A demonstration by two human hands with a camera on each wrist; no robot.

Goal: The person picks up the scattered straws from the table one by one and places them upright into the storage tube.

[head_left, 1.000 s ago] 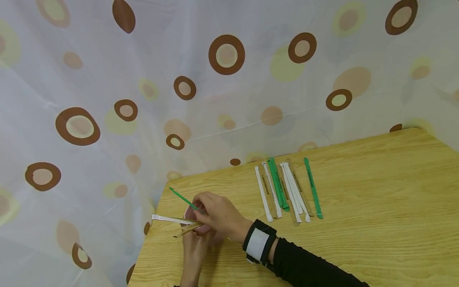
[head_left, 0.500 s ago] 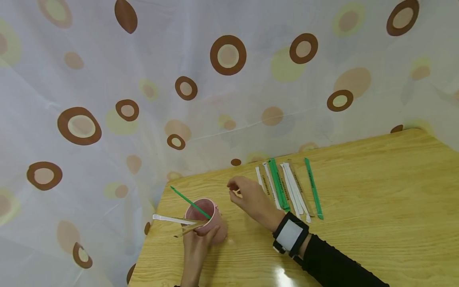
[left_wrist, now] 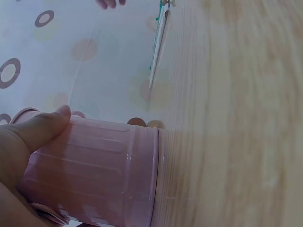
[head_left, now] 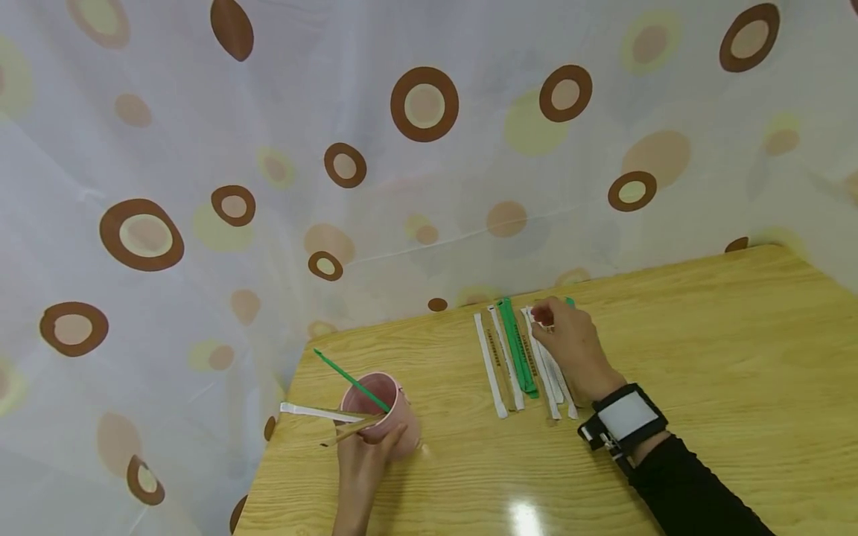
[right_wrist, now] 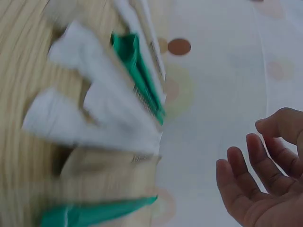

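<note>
My left hand (head_left: pixel 360 461) grips a pink cup (head_left: pixel 409 432) on the table, thumb along its ribbed side in the left wrist view. Out of the cup lean a green paper-wrapped straw (head_left: pixel 345 376), a white-wrapped straw (head_left: pixel 315 411) and brown-wrapped ones (head_left: pixel 354 429). My right hand (head_left: pixel 573 346) is over the right part of a row of wrapped straws, fingers loosely bent and holding nothing. White straws (right_wrist: pixel 94 118), a brown straw (right_wrist: pixel 109 165) and a green straw (right_wrist: pixel 99 213) show beside it in the right wrist view. From the head view, the hand mostly hides the rightmost green straw.
The row's left part has a white straw (head_left: pixel 491 365), a brown straw (head_left: pixel 499 365) and a bundle of green straws (head_left: pixel 518 350). A wood-grain table (head_left: pixel 724 372) extends right. Behind its back edge hangs a patterned curtain (head_left: pixel 469 171).
My right hand has left the cup, where it was at the green straw, and moved right to over the row of straws. My left hand keeps its grip on the cup.
</note>
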